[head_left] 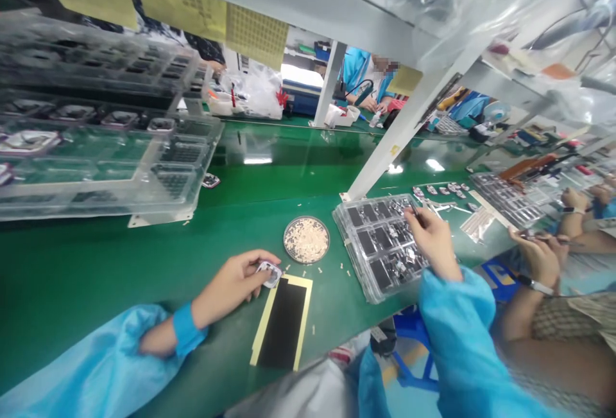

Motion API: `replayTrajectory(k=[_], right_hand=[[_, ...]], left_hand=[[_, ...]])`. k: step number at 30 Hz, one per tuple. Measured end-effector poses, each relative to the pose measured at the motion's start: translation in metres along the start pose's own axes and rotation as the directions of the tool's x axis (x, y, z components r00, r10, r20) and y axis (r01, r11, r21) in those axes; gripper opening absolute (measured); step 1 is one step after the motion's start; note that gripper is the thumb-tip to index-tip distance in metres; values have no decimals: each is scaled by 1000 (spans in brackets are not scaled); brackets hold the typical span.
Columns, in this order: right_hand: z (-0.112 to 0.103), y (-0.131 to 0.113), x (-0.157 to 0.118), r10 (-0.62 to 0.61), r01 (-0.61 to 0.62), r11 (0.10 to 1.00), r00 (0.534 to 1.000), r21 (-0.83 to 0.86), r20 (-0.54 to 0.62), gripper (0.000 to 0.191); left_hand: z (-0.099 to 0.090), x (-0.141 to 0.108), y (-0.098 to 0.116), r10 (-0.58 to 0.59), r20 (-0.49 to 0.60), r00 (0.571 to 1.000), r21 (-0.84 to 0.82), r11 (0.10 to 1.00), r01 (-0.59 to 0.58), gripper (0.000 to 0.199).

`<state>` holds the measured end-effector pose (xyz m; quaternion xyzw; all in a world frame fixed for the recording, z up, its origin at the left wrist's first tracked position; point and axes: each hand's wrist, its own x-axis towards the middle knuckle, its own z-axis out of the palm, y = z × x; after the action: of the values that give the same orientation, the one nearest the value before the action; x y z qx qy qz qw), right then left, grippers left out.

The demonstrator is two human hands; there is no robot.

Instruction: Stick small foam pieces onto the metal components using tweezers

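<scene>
In the left hand (pixel 235 280): a small silver part (pixel 269 272), grip pinching it between thumb and fingertips. Wrist and forearm down on the green desk (pixel 144 257), probably for steadiness with so small a piece. Part held just above the far end of a black pad with yellow edges (pixel 283 322), lying flat close to the body, likely as a dark backing against which small pale things show up.

Just beyond the part, within easy reach of either hand: a round dish (pixel 307 239) heaped with tiny pale pieces. A few stray pale bits (pixel 347 271) scattered on the desk between dish, pad and tray.

In the right hand (pixel 433 238): a thin dark tool (pixel 414 211), grip closed on it pen-fashion, tip pointing away and down over the far part of a clear compartment tray (pixel 373 280). Hand hovering over or resting on the tray; cannot tell which. Tray angled toward the right arm, apparently to suit that reach; dark inserts and small metal parts in its pockets, too small to tell apart.

To the left, well apart from both hands: a tall stack of clear trays (pixel 96 161), seemingly parked out of the working area. Behind the compartment tray, a slanted white post (pixel 394 142) rising to the overhead shelf.

At the right edge, a co-worker's hands (pixel 539 254) with their own tray and parts, separate from the person's own. Farther back across the desk, another person in blue, blurred.
</scene>
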<state>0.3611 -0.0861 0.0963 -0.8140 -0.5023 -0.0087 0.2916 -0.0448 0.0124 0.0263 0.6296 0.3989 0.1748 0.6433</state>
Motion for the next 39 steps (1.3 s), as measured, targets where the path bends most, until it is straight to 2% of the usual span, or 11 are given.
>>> replayTrajectory(k=[3,6,10,15,19,22,25,28,32,35,39], right_hand=[[7,36,57,28,-21,990,998,-141,49,31],[14,52,84,18,13,977,990,-212,141,26],[15,58,89,-11,59,966,982,-252,191,18],[10,55,79,-44,61,961,997,-270,70,23],[16,16,44,-76,77,996,997,39,-25,31],[25,-42,-12,-114,88,924,992,372,50,30],[42,-101,-71,-242,155,858,963,490,118,17],[70,-142,-105,-390,142,762,880,632,273,19],[105,-162,-111,-380,-79,629,837,773,394,47],[115,-162,-106,-322,-190,551,850,813,417,41],[113,-159,-106,-293,-219,635,819,741,493,25]], left_hand=[[-3,0,-1,18,-2,1000,-42,999,-18,36],[-5,-2,-2,36,-4,999,-127,991,-36,38],[-6,-5,-3,44,-12,999,-246,968,-45,44],[0,-7,-2,37,-47,998,-294,954,-50,48],[6,-8,-3,57,-105,993,-326,941,-89,47],[13,-11,-2,32,-86,996,-370,927,-61,44],[20,-18,0,34,15,999,-361,932,-26,42],[25,-25,3,64,157,985,-332,943,-8,43],[25,-27,1,53,186,981,-352,936,16,42],[20,-24,-1,31,127,991,-362,932,18,45],[17,-23,-2,55,84,995,-335,942,-24,44]])
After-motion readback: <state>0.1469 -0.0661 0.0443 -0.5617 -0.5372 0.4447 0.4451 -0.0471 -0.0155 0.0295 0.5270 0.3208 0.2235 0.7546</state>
